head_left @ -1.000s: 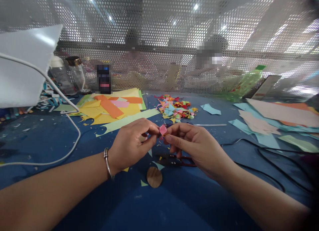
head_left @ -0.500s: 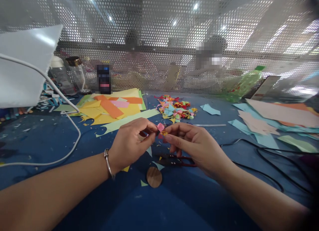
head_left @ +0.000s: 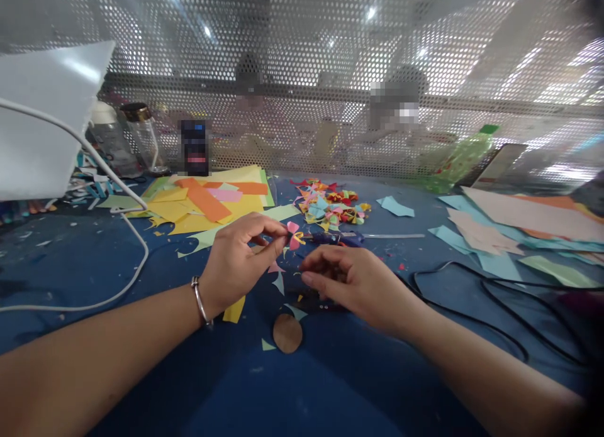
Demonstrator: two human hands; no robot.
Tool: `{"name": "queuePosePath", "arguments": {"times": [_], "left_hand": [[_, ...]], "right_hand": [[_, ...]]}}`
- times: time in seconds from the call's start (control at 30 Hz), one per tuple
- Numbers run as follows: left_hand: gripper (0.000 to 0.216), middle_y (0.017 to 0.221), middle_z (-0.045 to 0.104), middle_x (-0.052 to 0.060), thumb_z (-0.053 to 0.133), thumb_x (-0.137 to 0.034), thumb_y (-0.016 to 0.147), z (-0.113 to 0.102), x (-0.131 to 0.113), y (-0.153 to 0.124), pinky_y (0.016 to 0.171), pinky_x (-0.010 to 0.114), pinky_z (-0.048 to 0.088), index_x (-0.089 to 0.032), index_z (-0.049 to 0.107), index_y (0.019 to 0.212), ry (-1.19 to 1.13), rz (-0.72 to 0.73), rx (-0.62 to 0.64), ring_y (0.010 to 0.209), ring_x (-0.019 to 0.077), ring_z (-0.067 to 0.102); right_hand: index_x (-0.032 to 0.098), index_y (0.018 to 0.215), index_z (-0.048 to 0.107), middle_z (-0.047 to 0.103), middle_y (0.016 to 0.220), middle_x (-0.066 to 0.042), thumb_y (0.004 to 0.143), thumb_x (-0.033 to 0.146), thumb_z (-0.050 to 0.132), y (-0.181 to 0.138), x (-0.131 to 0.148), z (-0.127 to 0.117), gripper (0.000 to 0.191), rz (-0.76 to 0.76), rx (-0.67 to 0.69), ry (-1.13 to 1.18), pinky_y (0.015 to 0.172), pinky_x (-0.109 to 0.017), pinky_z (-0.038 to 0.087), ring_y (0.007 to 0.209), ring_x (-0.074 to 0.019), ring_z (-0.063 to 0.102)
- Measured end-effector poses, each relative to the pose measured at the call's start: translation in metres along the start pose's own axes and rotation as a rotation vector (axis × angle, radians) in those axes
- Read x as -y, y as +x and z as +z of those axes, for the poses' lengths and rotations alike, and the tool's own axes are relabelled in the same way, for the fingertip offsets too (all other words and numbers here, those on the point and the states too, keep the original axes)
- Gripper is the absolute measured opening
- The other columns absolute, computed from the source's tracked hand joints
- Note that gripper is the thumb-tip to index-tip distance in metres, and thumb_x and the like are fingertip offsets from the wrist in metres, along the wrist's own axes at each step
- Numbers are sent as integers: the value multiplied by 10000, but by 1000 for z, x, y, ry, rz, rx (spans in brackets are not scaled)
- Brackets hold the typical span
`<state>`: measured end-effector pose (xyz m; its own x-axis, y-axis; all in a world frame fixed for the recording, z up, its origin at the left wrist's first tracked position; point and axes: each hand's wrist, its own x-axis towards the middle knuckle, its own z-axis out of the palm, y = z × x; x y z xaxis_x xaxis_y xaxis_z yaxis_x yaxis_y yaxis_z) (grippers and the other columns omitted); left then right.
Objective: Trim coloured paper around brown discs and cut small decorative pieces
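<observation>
My left hand [head_left: 248,251] is closed in a pinch on a small pink paper flower [head_left: 293,234] with yellow strips at its middle. Apart from the flower, my right hand [head_left: 352,280] hovers to its right, fingers loosely curled and thumb separated, with nothing visible between them. Under the right hand lie dark snips [head_left: 325,304], mostly covered by it. A round wooden disc [head_left: 287,334] rests on the table nearer to me. Behind the hands is a heap of small folded colored paper pieces [head_left: 333,204].
Yellow and orange paper sheets [head_left: 207,201] lie at back left, pale pink and blue sheets [head_left: 495,226] at right. A blue tool with a clear stick [head_left: 394,236] lies behind my right hand. Black cables [head_left: 491,298] and a white cable [head_left: 141,261] cross the sides. Bottles stand along the mesh panel.
My right hand has let go of the paper flower and moved down, away from it. My left hand still holds the flower, now turned so its yellow strips show more.
</observation>
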<state>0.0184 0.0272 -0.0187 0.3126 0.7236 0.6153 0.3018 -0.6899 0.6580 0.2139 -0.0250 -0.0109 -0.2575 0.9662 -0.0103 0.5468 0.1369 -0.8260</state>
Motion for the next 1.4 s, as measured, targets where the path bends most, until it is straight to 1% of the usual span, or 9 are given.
{"name": "queuePosePath", "arguments": {"times": [0.13,0.37,0.5,0.7,0.83,1.0,1.2,1.3,1.4], "left_hand": [[49,800,644,32,675,-198,792,2,9,2,577,247,496,-199,724,802,148,17,-39,673,124,579],[33,687,694,4,672,-182,755,14,10,42,539,250,426,-178,705,751,257,-25,211,556,110,550],[50,700,713,23,655,-173,746,40,16,90,603,271,451,-165,702,733,308,47,187,621,136,608],[86,792,747,94,641,-139,742,91,35,143,692,316,489,-132,723,767,322,18,178,743,198,670],[111,808,752,121,638,-99,732,99,38,159,708,343,499,-114,735,783,345,-8,213,774,235,685],[147,802,750,97,627,-77,707,70,33,143,722,339,497,-131,745,778,391,21,297,736,215,680],[152,762,737,39,598,-115,739,21,14,78,612,299,440,-198,723,765,516,40,405,665,190,648],[106,762,731,24,614,-195,753,1,6,45,549,292,399,-226,714,772,610,-55,424,608,188,626],[199,827,731,39,675,-291,721,-14,5,21,574,290,437,-231,720,906,599,-91,445,693,215,656]], "right_hand": [[181,851,685,662,678,0,856,212,613,-4,5,2,78,-64,90,-194,535,-226,411,591,-121,567],[176,896,704,663,729,-9,875,190,600,-10,6,-1,107,-181,136,-370,546,-227,390,599,-121,550],[171,911,715,680,795,-23,871,172,595,-10,5,-2,126,-231,152,-412,561,-228,401,611,-119,565],[168,919,713,694,822,-26,850,120,588,-8,7,-2,150,-256,173,-416,597,-228,413,646,-121,582],[169,912,711,700,843,-33,838,99,588,-8,7,-4,159,-268,179,-415,625,-230,423,683,-130,595],[170,911,707,691,833,-29,858,138,590,-8,2,-5,133,-280,180,-431,590,-225,418,631,-116,583],[167,927,713,691,832,-39,886,194,594,-8,0,-4,129,-293,170,-453,580,-232,419,631,-127,590],[159,920,709,694,836,-43,889,174,584,-9,0,-4,129,-301,172,-468,583,-235,421,639,-130,597],[161,928,710,700,841,-46,905,198,577,-8,-1,-4,140,-291,161,-481,601,-245,431,661,-143,609]]}}
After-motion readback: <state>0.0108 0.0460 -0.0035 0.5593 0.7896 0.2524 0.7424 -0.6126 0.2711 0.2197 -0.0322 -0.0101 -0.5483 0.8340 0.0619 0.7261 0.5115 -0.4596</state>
